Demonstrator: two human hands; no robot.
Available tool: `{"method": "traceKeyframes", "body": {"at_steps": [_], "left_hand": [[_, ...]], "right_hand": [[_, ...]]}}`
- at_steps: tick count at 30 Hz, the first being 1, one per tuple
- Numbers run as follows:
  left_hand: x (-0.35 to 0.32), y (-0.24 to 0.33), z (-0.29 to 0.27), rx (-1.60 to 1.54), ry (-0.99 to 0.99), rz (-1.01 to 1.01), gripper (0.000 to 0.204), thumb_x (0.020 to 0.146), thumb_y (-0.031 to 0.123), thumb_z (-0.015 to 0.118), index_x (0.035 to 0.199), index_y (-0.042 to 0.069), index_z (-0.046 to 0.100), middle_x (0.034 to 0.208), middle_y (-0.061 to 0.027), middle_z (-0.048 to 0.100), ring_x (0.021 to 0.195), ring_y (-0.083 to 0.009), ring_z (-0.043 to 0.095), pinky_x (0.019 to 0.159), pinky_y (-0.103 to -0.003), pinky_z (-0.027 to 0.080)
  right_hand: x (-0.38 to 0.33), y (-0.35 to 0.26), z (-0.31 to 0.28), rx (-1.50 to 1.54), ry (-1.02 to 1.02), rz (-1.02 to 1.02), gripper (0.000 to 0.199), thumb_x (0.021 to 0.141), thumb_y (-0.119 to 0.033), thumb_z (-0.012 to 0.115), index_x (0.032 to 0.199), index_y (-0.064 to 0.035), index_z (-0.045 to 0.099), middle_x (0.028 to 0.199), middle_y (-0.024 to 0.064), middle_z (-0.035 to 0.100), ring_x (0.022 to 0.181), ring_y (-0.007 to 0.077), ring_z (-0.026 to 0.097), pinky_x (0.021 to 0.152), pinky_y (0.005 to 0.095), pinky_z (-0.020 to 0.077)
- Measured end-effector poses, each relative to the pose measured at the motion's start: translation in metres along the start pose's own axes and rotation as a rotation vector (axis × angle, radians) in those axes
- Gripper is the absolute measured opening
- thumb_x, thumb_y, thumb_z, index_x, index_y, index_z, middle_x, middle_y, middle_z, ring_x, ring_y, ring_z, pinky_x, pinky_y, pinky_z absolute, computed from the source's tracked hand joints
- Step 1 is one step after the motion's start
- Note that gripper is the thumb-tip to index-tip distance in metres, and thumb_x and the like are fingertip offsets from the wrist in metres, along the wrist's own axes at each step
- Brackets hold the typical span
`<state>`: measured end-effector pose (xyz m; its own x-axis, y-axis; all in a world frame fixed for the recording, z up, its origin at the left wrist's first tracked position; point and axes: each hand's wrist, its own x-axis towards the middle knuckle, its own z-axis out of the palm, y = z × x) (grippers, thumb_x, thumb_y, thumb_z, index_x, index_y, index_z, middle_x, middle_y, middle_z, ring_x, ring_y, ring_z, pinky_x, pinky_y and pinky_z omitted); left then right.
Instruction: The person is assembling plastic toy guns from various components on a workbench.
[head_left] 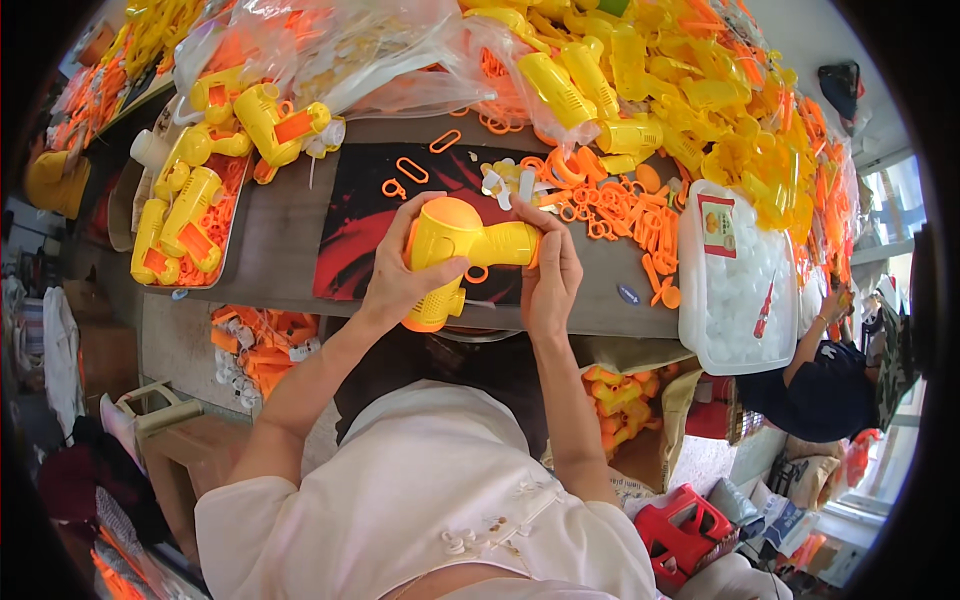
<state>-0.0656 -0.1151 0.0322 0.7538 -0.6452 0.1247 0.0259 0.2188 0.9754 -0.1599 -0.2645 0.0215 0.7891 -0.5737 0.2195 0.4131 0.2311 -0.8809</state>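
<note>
Toy dryer (447,240) being held above a red-and-black mat (350,225)

A person's left hand (392,278) is grasping the yellow-and-orange toy around its body, the thumb lying across the front. The right hand (552,280) is touching the orange-edged end of the part pointing right; whether those fingers are gripping it or only resting there, one cannot tell. The toy is hanging over the near part of the mat, which is lying on a dark table (270,245). Small orange parts (650,215) are lying in a pile beyond the right hand. More yellow dryers (192,210) are sitting at the left end, while a white tub (689,285) is holding translucent pieces (740,280) at the right.
</note>
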Motion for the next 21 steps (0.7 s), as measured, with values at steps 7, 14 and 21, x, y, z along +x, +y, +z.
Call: {"method": "traceKeyframes", "body": {"at_steps": [7,14,21], "left_hand": [[-0.001,0.01,-0.011,0.058,-0.117,-0.027,0.072,0.073,0.008,0.078,0.135,0.009,0.041,0.113,-0.0054,0.056,0.102,-0.0127,0.058,0.088,-0.029,0.049],[-0.007,0.006,-0.003,0.042,-0.142,-0.02,0.072,0.073,0.008,0.078,0.135,0.009,0.042,0.116,-0.0053,0.056,0.106,-0.0137,0.056,0.092,-0.03,0.047],[-0.01,0.011,0.004,0.359,-0.083,0.194,0.072,0.068,0.01,0.08,0.131,0.006,0.046,0.114,-0.0125,0.061,0.101,-0.0185,0.063,0.089,-0.031,0.05]], "right_hand": [[0.002,-0.007,-0.009,-0.188,-0.219,-0.093,0.033,0.1,-0.012,0.038,0.128,0.0047,0.045,0.13,0.0217,0.054,0.116,0.0275,0.057,0.103,0.0386,0.0425],[0.022,-0.027,-0.004,0.221,-0.24,0.344,0.041,0.094,-0.013,0.043,0.133,0.0,0.041,0.143,0.0186,0.043,0.131,0.0318,0.044,0.11,0.0437,0.0344],[0.019,-0.023,0.004,0.305,-0.086,0.604,0.041,0.1,-0.033,0.039,0.125,-0.002,0.049,0.128,0.0165,0.056,0.118,0.0278,0.054,0.102,0.0394,0.0417]]}}
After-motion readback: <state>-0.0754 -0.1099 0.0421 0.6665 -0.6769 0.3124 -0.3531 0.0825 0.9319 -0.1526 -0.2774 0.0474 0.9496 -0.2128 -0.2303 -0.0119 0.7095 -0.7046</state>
